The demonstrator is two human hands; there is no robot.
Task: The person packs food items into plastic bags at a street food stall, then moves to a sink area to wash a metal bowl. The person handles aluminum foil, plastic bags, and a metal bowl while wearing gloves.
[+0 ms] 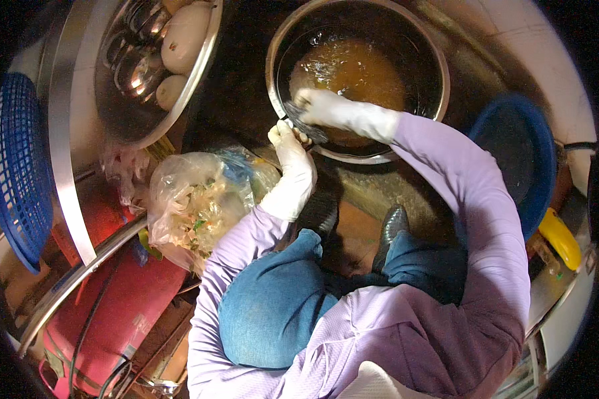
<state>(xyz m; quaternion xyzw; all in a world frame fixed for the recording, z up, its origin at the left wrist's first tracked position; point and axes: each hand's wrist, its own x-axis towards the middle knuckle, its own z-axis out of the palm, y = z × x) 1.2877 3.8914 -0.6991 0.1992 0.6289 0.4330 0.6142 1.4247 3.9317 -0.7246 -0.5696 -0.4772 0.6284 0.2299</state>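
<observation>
In a white glove, my left hand grips the near left rim of a round metal basin or something small lying against it; which of the two is not plain. Just above and to the right, my right hand, also gloved in white, is closed on a dark grey bunched piece, perhaps a scrubbing cloth, pressed close to my left fingertips. Brownish water with glints of light fills the basin. My left fingers partly hide what lies between the two hands.
Left of my left arm sits a clear plastic bag of food scraps. A metal bowl with pale round vegetables stands at upper left, a blue plastic basket at far left. To the right are a blue tub and a yellow object.
</observation>
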